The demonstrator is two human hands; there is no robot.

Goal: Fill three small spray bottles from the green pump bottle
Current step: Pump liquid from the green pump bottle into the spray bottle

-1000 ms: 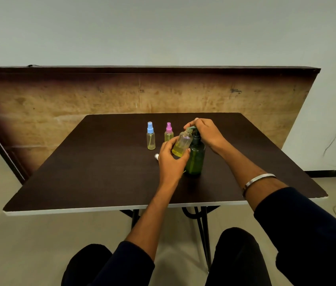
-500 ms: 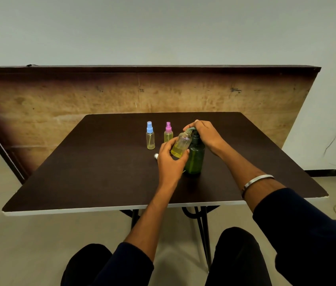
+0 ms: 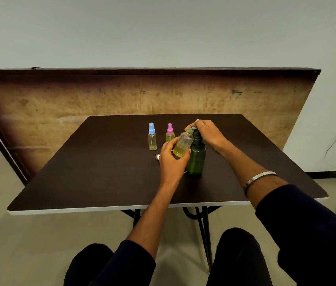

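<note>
The dark green pump bottle (image 3: pixel 197 159) stands upright near the middle of the dark table (image 3: pixel 101 162). My right hand (image 3: pixel 208 133) lies over its pump head, fingers curled on it. My left hand (image 3: pixel 172 162) grips an uncapped clear spray bottle (image 3: pixel 182 146), tilted, with its open neck under the pump spout and yellow liquid in its lower part. Two capped spray bottles stand behind: one with a blue cap (image 3: pixel 152 139), one with a pink cap (image 3: pixel 170 133). Both hold yellowish liquid.
A small white cap piece (image 3: pixel 158 156) lies on the table just left of my left hand. A wooden board (image 3: pixel 80 100) leans against the wall behind the table. The table's white front edge (image 3: pixel 80 210) is close to my knees.
Both hands stay where they were, with the tilted bottle held at the pump spout. Nothing else has visibly moved.
</note>
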